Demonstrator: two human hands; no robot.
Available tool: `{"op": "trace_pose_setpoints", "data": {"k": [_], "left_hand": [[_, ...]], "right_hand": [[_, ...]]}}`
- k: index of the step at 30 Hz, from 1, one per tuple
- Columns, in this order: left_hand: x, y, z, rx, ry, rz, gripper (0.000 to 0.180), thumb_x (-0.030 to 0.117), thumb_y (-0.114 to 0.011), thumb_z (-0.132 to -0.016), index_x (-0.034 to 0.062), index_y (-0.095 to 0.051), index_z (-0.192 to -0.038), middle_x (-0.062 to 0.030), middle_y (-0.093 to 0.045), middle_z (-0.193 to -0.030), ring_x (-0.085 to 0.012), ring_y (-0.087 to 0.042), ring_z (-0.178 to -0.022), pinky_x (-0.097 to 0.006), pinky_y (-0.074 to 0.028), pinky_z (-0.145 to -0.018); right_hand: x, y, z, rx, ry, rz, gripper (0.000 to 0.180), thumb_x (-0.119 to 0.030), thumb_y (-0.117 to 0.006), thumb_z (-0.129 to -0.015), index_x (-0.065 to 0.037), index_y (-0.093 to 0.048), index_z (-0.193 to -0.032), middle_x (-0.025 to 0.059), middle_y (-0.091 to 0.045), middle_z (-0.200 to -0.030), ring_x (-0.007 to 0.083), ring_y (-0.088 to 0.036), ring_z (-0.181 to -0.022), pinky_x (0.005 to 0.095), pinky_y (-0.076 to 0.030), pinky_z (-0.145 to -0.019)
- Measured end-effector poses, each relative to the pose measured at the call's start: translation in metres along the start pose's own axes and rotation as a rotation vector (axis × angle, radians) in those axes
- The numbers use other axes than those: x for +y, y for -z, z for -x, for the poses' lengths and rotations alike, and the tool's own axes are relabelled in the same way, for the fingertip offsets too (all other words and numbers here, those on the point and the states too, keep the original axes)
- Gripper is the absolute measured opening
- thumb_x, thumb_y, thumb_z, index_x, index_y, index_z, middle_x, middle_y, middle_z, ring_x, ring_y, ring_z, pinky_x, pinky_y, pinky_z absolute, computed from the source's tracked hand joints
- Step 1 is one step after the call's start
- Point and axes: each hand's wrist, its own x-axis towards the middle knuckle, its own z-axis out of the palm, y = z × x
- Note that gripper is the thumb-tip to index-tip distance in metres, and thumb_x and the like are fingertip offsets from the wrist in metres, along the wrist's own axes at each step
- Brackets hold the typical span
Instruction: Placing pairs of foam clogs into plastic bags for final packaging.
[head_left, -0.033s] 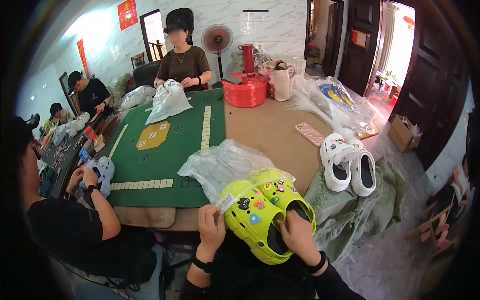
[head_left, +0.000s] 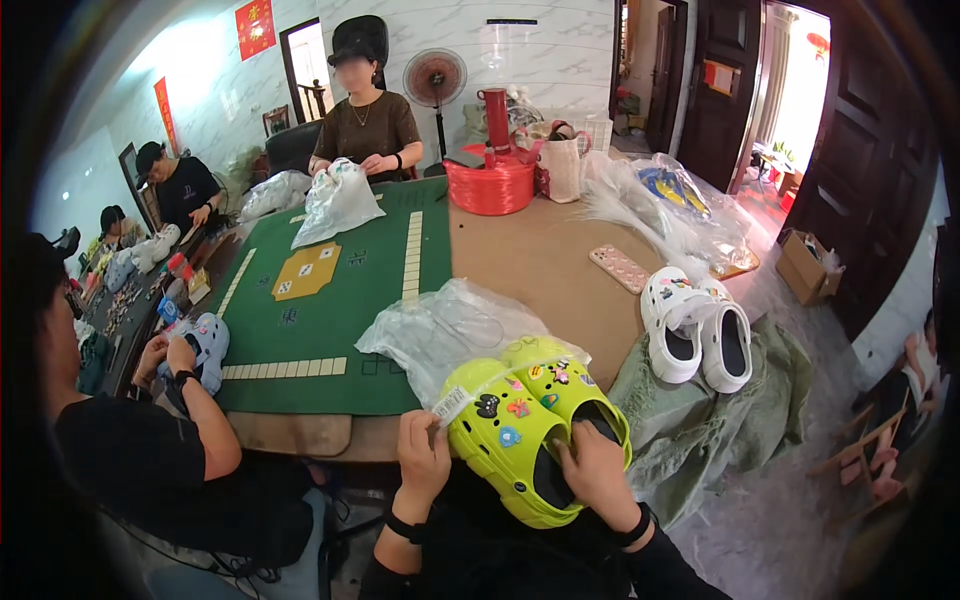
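A pair of lime-green foam clogs (head_left: 500, 430) with colourful charms lies at the table's near edge, toes pointing away from me. A clear plastic bag (head_left: 415, 330) covers their toes and spreads onto the table beyond. My left hand (head_left: 424, 455) is closed on the bag's edge, by a small white label beside the left clog. With fingers inside the shoe openings, my right hand (head_left: 597, 468) grips the clogs by their adjoining sides. Its fingertips are hidden within the shoes. A pair of white clogs (head_left: 697, 330) stands to the right on a grey-green woven sack (head_left: 715, 430).
A green mat (head_left: 330, 385) with a printed pattern covers the table's left part. A pink phone (head_left: 618, 269) and a red twine roll (head_left: 490, 188) are farther back. One person (head_left: 140, 450) handles a pale clog at left; another (head_left: 365, 130) holds a white bag across the table.
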Motion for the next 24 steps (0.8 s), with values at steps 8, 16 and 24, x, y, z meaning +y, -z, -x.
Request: {"op": "trace_pose_setpoints", "data": {"k": [8, 16, 24], "left_hand": [[-0.008, -0.006, 0.001, -0.08, -0.032, -0.046, 0.018, -0.007, -0.058, -0.077, 0.001, -0.054, -0.093, -0.0167, -0.052, -0.089, -0.0346, -0.056, -0.077, -0.04, -0.047, -0.064], [-0.017, -0.01, -0.016, -0.023, 0.493, -0.067, 0.014, 0.007, -0.064, -0.078, 0.0023, -0.056, -0.088, -0.0136, -0.058, -0.079, -0.0257, -0.061, -0.067, -0.035, -0.048, -0.061], [-0.029, -0.015, -0.022, -0.085, 0.235, -0.214, 0.005, 0.006, -0.062, -0.08, 0.0025, -0.062, -0.084, -0.0129, -0.063, -0.075, -0.0292, -0.062, -0.066, -0.037, -0.049, -0.06]], "right_hand": [[0.001, -0.004, -0.01, -0.027, -0.106, 0.01, 0.021, -0.021, -0.061, -0.083, -0.002, -0.055, -0.089, 0.0158, -0.057, -0.082, 0.036, -0.06, -0.073, 0.0433, -0.048, -0.061], [-0.008, -0.005, -0.013, -0.009, -0.146, -0.047, 0.021, -0.021, -0.062, -0.082, -0.002, -0.055, -0.085, 0.0157, -0.058, -0.08, 0.0362, -0.06, -0.071, 0.0438, -0.049, -0.06], [-0.006, -0.013, -0.02, 0.003, -0.166, -0.113, 0.022, -0.023, -0.061, -0.082, -0.002, -0.055, -0.084, 0.0155, -0.058, -0.081, 0.0364, -0.06, -0.072, 0.0444, -0.048, -0.062]]}}
